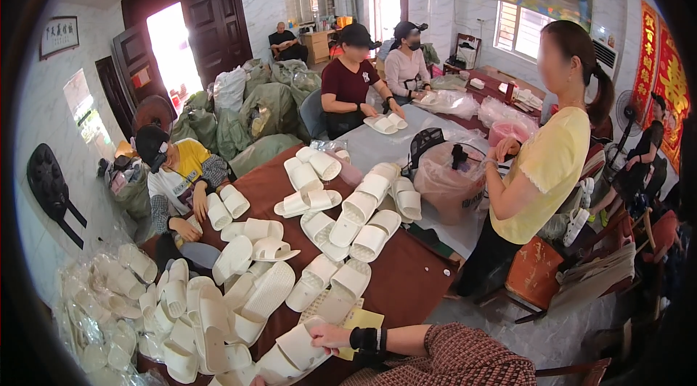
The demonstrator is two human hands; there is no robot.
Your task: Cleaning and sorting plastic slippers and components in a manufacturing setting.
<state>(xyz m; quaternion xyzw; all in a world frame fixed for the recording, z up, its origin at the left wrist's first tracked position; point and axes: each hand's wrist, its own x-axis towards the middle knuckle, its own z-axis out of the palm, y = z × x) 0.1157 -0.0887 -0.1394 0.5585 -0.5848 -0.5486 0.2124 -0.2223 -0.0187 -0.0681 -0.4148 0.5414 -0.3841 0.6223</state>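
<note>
My right hand comes in from the lower right, a black band on its wrist. Its fingers are curled against the strap edge of a cream-white slipper at the table's near edge. Another white slipper lies right beside that one. Only a sliver of my left hand shows at the bottom rim, next to the slippers, and its fingers are hidden. Under my right wrist is a yellow sheet. Just beyond lies a pair of white slippers, over a sheet of small pale dots.
White slippers are heaped at the left, near clear plastic bags. More slippers are stacked on the brown-red table. Several people sit or stand around it, one in yellow at the right by a chair.
</note>
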